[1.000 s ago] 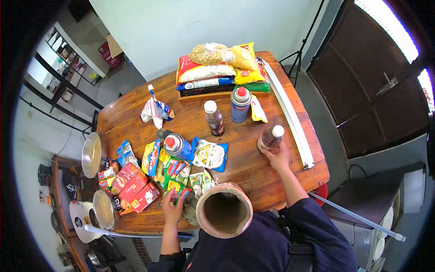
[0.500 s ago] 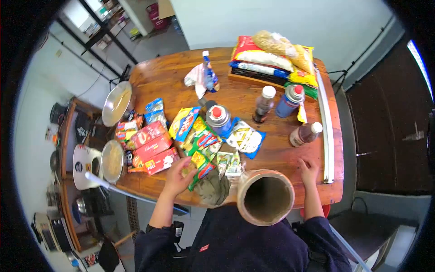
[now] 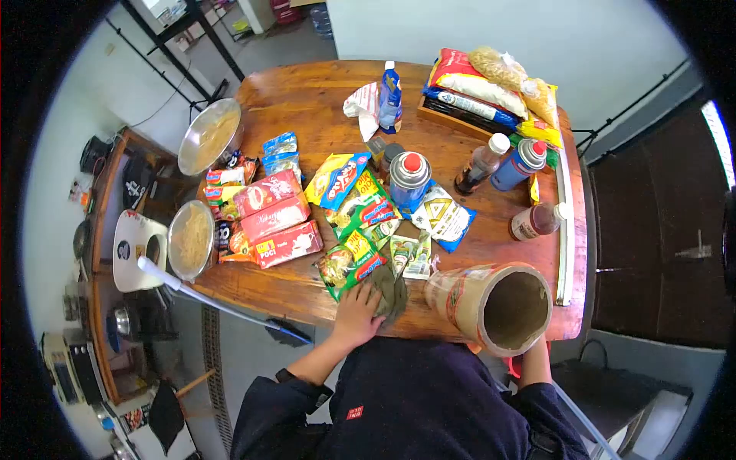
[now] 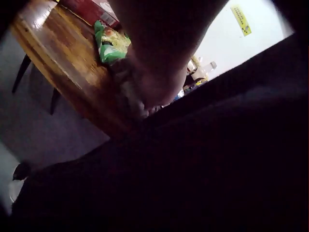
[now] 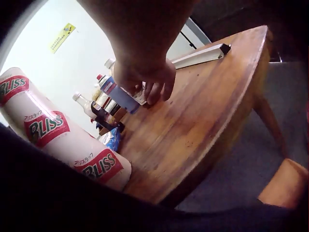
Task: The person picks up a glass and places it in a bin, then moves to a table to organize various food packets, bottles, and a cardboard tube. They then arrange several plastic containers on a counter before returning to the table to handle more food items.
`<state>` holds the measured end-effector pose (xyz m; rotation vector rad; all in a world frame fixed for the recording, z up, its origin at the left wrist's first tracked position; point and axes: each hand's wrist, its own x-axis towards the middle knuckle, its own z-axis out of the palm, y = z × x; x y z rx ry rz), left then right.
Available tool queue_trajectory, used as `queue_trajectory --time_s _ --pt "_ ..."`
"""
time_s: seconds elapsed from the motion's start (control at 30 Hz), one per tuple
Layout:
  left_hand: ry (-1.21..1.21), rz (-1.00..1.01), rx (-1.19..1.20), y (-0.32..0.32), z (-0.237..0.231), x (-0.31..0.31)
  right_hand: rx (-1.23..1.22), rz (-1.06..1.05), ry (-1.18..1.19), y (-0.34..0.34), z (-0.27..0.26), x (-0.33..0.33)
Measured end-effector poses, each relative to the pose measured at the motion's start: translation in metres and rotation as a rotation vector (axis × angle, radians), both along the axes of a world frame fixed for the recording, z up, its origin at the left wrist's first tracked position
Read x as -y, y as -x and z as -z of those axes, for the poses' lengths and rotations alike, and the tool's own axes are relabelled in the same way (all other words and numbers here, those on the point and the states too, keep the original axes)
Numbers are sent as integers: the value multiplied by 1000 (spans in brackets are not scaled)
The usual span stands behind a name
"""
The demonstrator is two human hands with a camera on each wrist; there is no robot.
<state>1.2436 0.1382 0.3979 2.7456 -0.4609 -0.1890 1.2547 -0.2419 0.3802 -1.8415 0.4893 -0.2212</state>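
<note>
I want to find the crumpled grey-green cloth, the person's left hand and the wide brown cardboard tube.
Crumpled grey-green cloth [image 3: 395, 294]: head view, on its exposed folds.
Person's left hand [image 3: 357, 315]: head view, on its back.
Wide brown cardboard tube [image 3: 461, 300]: head view, on its outer wall.

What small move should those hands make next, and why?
Probably the left hand should close its fingers around the crumpled cloth and gather it up: that hand lies on the cloth, near the edge of the table, while the right hand appears to hold nothing.
</note>
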Motion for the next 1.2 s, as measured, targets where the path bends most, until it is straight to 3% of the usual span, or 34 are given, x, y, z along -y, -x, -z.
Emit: queue_trajectory --time_s 0.13,0.17,0.23,0.27,0.37,0.47,0.57,0.67,0.8,0.93,1.07,1.17,1.2 --pt "102 32 70 -1 3 -2 22 -61 45 30 16 -5" --pt "156 24 62 -2 4 -5 -55 11 -86 36 13 -13" --pt "256 8 41 -5 5 -14 -77 -73 148 45 -13 -40" --pt "315 -8 49 -7 -4 -16 52 -98 218 48 -49 -68" --pt "461 8 55 -8 -27 -33 -225 -266 314 67 -44 -79" --pt "587 68 63 -11 -51 -52 -440 -492 25 86 -55 -109" --pt "664 253 42 -19 -90 -68 -550 -696 -27 85 -75 -144" --pt "828 385 44 -22 -103 -79 -278 -650 -578 62 -111 -196" --pt "822 472 -15 -16 -85 -94 -106 -867 -431 26 -108 -250" --pt "768 196 75 -12 -89 -117 -141 -698 -700 4 -94 -311" --pt "858 134 -80 -6 -89 -147 -93 -874 -493 -7 -90 -348" --pt "752 95 -35 2 -80 -169 -157 -982 -401 -11 -78 -358" --pt "719 49 -5 5 -77 -175 -280 -970 -302 -10 -81 -357"
